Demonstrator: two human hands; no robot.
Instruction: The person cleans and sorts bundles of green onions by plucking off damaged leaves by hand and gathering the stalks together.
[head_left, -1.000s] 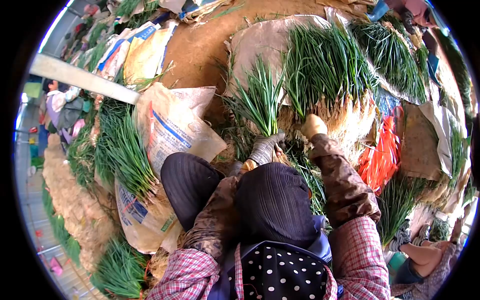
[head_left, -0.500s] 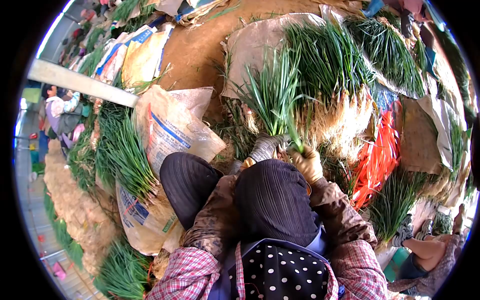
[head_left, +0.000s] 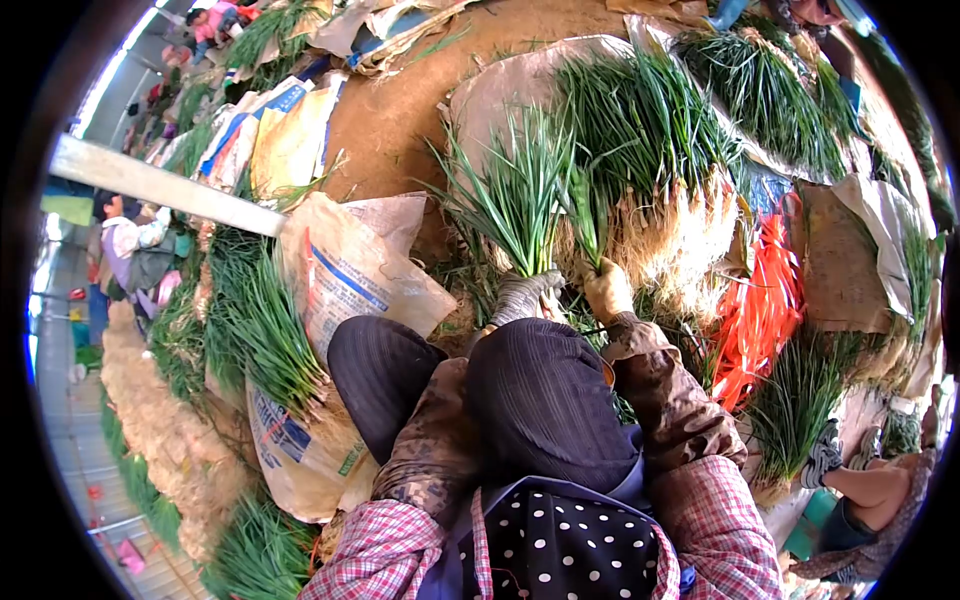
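Observation:
My left hand (head_left: 526, 297), in a grey glove, is closed round the base of a bunch of green onions (head_left: 520, 205), whose leaves fan out upward away from me. Beside it my right hand (head_left: 608, 292), in a yellowish glove, grips a few green onion stalks (head_left: 587, 215) that stand nearly upright. The two hands are a small gap apart, just beyond my knee. The lower ends in both hands are partly hidden. Just past my right hand lies a large pile of green onions (head_left: 650, 125) with pale roots toward me.
Red plastic strips (head_left: 760, 310) hang in a bundle at right. A printed sack (head_left: 350, 265) and more green onions (head_left: 265, 325) lie at left, near a pale beam (head_left: 165, 182). A seated person (head_left: 125, 240) is at far left; another person's legs (head_left: 865, 495) show at lower right.
My right hand has moved slightly up, and its stalks, earlier tilted and blurred, now stand upright. The bunch in my left hand has shifted a little left and leans more that way.

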